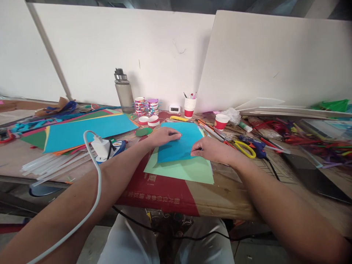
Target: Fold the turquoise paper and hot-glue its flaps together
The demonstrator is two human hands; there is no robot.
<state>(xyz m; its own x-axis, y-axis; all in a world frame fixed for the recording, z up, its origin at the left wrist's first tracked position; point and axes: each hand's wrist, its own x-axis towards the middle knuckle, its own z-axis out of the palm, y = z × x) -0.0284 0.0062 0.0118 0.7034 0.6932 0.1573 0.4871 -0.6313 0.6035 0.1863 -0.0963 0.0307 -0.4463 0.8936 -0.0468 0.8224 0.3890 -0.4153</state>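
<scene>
A blue paper sheet point(180, 145) lies over a light green sheet point(180, 172) on the red and brown cardboard in front of me. My left hand point(166, 136) rests on the blue sheet's upper left part, its fingers and thumb reaching right; what is under the fingers is hidden. At the lower right of the blue sheet, my right hand point(207, 148) pinches the sheet's edge between thumb and fingers. A dark green paper circle point(143, 132) lies just left of the blue sheet.
Coloured sheets point(90, 130), a white charger point(101, 146) and clear glue sticks point(59, 165) lie left. Behind stand a bottle point(124, 91) and stacked cups point(189, 106). Yellow-handled scissors point(244, 149), a blue glue gun point(254, 146) and a black phone-like slab point(316, 178) are right.
</scene>
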